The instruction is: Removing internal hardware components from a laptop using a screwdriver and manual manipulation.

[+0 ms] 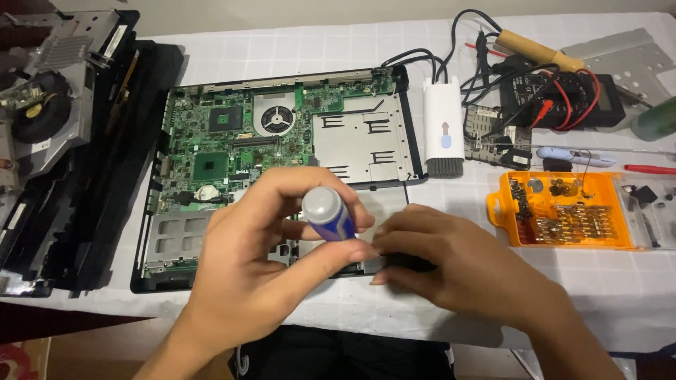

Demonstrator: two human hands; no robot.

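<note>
An opened laptop base [158, 211] lies on the white cloth, its green circuit board [211, 141], round fan [276, 118] and silver metal plate [362, 137] exposed. My left hand [260, 260] grips a screwdriver with a blue handle and grey cap [327, 213], held upright over the laptop's front edge. My right hand [451, 264] rests just right of it, fingertips pressing on a dark part at the laptop's front right corner. The screwdriver's tip is hidden behind my fingers.
An orange tray of screwdriver bits [563, 211] sits at the right. Behind it lie a white cleaning brush tool [443, 130], a black multimeter with red leads [563, 98], a soldering iron [535, 49] and a metal bracket [623, 56]. Dismantled black laptop parts [63, 141] are stacked at the left.
</note>
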